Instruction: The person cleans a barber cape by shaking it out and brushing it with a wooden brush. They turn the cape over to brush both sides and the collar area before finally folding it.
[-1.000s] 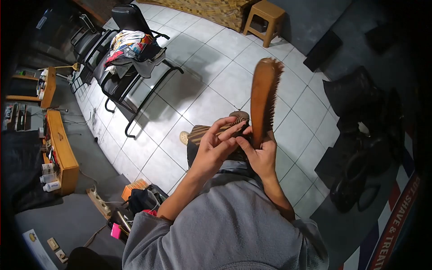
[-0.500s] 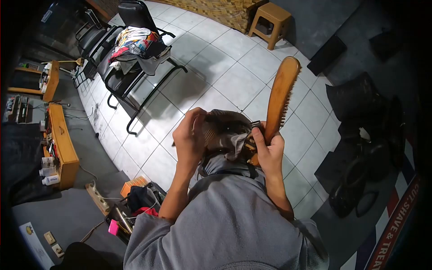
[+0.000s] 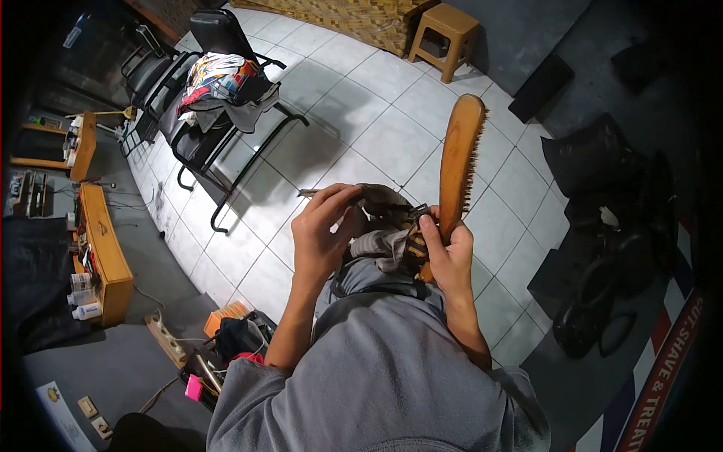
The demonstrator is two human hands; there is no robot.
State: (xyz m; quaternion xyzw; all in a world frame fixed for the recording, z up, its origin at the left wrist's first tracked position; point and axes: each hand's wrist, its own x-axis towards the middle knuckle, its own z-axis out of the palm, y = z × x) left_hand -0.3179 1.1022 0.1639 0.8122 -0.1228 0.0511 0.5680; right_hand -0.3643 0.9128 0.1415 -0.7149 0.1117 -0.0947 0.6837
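Observation:
In my right hand (image 3: 450, 252) is a wooden brush (image 3: 461, 154), upright, its dark bristles facing right. The same hand grips a small black-and-gold object (image 3: 416, 245) beside the brush handle; I cannot make out its kind. My left hand (image 3: 320, 230) has curled fingers on the edge of a dark brown, partly striped cloth (image 3: 382, 200). A thin tip of what looks like that cloth pokes out left of the fingers. The cloth hangs between both hands, over my lap in grey clothing, and its lower folds are partly hidden.
Black chairs (image 3: 218, 30) stand ahead left, one bearing colourful cloth (image 3: 226, 75). A brown stool (image 3: 446, 38) is at the far wall. Wooden shelves (image 3: 105, 248) with bottles line the left, near a power strip (image 3: 164, 339). Black bags or cushions (image 3: 584, 154) lie right on white tiles (image 3: 376, 135).
My left hand's fingers have opened out somewhat and reach over the cloth's upper edge. The cloth's folds have shifted. The brush leans slightly more to the left, still in my right hand.

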